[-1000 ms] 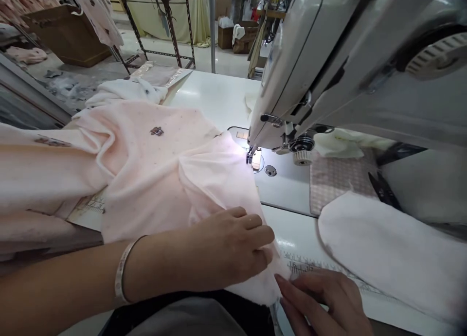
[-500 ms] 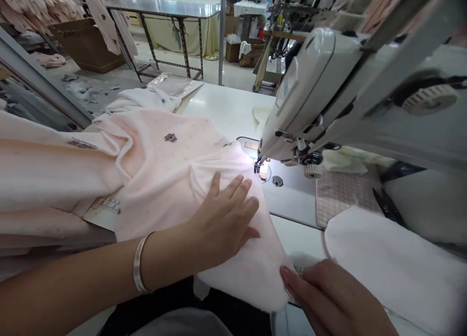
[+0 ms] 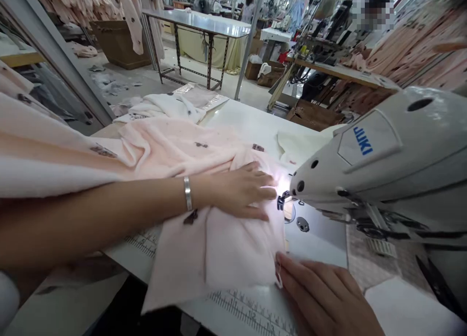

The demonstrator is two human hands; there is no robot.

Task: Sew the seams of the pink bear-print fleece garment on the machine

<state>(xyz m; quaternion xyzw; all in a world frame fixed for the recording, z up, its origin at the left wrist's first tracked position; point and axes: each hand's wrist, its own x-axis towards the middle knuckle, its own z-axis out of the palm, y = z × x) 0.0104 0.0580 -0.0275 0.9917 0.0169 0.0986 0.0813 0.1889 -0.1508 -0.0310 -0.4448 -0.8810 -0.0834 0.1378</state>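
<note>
Pale pink plush fabric (image 3: pixel 241 258) with small dark printed motifs lies across the sewing machine bed, its right edge running up to the lit presser foot (image 3: pixel 281 200). My left hand (image 3: pixel 241 190) rests flat on this fabric, fingers stretched toward the presser foot and a little apart. At the fabric's lower right edge, my right hand (image 3: pixel 321 292) pinches the cloth between thumb and fingers; the thumb is mostly hidden. A short loop of thread or edging hangs by those fingertips. The white sewing machine (image 3: pixel 386 146) stands to the right.
Black scissors (image 3: pixel 438 287) lie right of the machine bed, near a white fabric piece (image 3: pixel 408 302). Printed ruler marks (image 3: pixel 251 311) line the table's front. Folded white cloth (image 3: pixel 168 107) sits at the back left. A metal-topped table (image 3: pixel 197 22) stands beyond.
The view has shifted, showing more of the machine's head. My left hand has moved closer to the presser foot. The fabric's near part has turned, uncovering ruler marks; my right hand still pinches its edge.
</note>
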